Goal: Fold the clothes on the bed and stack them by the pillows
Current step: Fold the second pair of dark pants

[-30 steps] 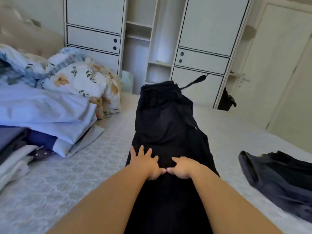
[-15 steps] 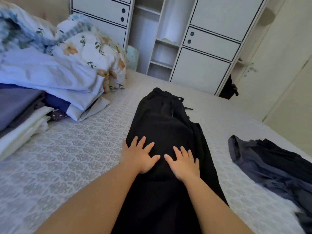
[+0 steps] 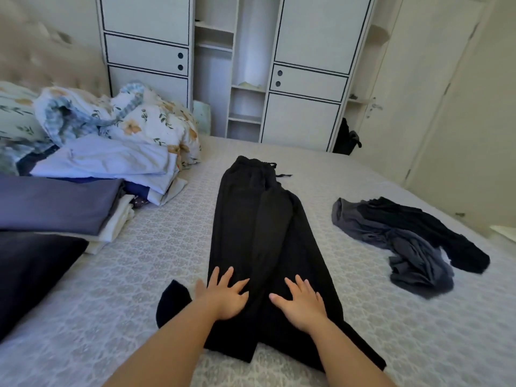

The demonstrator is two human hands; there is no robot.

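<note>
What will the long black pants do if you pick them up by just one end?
The black pants would probably droop and swing, since they lie soft and flat on the bed with creases. They look thin, so likely light. Pushed, they would probably bunch up instead of sliding whole, which may be why the left hand and right hand press flat on them.

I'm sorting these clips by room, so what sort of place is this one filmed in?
Most likely a home bedroom. The person works on a bed with a patterned cover, floral pillows lie by a padded headboard, and a white wardrobe with doors and open shelves stands behind.
</note>
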